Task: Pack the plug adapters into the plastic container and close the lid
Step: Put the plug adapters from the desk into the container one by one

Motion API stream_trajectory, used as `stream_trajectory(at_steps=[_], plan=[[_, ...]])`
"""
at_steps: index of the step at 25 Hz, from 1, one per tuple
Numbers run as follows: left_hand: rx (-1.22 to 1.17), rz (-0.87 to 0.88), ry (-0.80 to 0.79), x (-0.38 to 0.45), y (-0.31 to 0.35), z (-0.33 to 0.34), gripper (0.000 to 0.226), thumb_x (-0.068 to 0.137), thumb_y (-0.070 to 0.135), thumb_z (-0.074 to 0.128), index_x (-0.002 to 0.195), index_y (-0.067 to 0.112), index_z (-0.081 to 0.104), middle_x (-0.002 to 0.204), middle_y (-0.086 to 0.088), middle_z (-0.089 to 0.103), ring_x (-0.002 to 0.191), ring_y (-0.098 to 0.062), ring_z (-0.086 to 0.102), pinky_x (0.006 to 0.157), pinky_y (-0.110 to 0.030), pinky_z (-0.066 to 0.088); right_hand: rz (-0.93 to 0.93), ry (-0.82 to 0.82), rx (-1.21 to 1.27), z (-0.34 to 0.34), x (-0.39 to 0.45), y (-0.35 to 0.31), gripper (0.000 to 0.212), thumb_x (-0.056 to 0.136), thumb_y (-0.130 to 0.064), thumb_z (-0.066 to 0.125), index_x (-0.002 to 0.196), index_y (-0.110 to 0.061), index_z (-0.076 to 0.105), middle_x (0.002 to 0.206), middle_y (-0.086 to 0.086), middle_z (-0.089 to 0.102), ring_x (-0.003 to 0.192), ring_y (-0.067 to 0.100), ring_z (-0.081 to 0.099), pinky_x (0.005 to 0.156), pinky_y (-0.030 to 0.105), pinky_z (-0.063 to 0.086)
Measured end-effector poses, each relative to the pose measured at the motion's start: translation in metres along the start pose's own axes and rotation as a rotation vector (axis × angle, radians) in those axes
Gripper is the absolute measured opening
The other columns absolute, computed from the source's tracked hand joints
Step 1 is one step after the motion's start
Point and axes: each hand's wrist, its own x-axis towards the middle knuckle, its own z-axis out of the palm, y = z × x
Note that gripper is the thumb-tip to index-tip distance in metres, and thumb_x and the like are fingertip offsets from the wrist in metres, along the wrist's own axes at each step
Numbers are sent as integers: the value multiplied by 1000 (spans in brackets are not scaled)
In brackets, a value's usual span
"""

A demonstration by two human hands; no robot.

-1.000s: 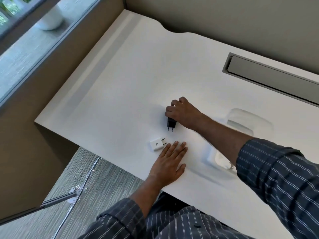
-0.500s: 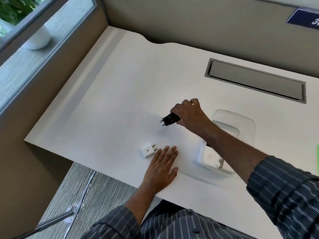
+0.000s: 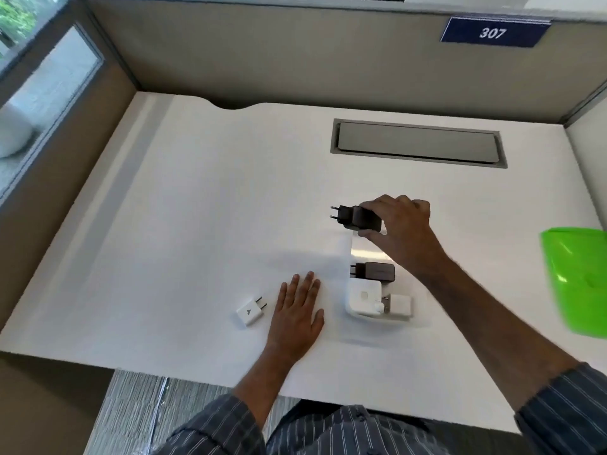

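My right hand [image 3: 402, 231] holds a black plug adapter [image 3: 356, 218] in the air, pins pointing left, above the far end of the clear plastic container [image 3: 364, 249]. Inside the container lie another black adapter [image 3: 374, 270], a large white adapter [image 3: 363, 298] and a small white adapter [image 3: 399, 305]. My left hand [image 3: 297, 315] rests flat on the desk, fingers spread, holding nothing. Just left of it lies a small white two-pin adapter [image 3: 251, 311]. A green lid [image 3: 578, 284] sits at the right edge of the desk.
The white desk [image 3: 197, 208] has a grey cable hatch [image 3: 417, 144] at the back. Beige partition walls close in the back and left; a blue sign [image 3: 492, 32] reads 307. The desk's front edge is close to my body.
My right hand has lifted the black adapter off the desk and carried it right, over the container. The view has swung right, revealing the green lid. My left hand stayed flat.
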Motion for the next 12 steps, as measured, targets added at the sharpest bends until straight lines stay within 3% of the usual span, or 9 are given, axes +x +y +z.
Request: stream_trajectory(at_steps=[7, 12], plan=[[35, 3, 16, 29, 1, 1, 66, 105, 42, 40, 165, 20, 22, 175, 0, 14, 162, -27, 10, 130, -53, 16, 126, -131, 13, 0, -32, 44, 40, 81, -42, 76, 116, -30, 62, 106, -9, 66, 99, 21, 59, 90, 42, 35], [41, -12, 43, 38, 3, 3, 67, 104, 42, 42, 165, 22, 23, 175, 2, 15, 162, -26, 12, 130, -54, 17, 85, -306, -164, 23, -30, 48, 34, 83, -45, 70, 112, -27, 63, 104, -6, 66, 102, 23, 59, 88, 39, 34]])
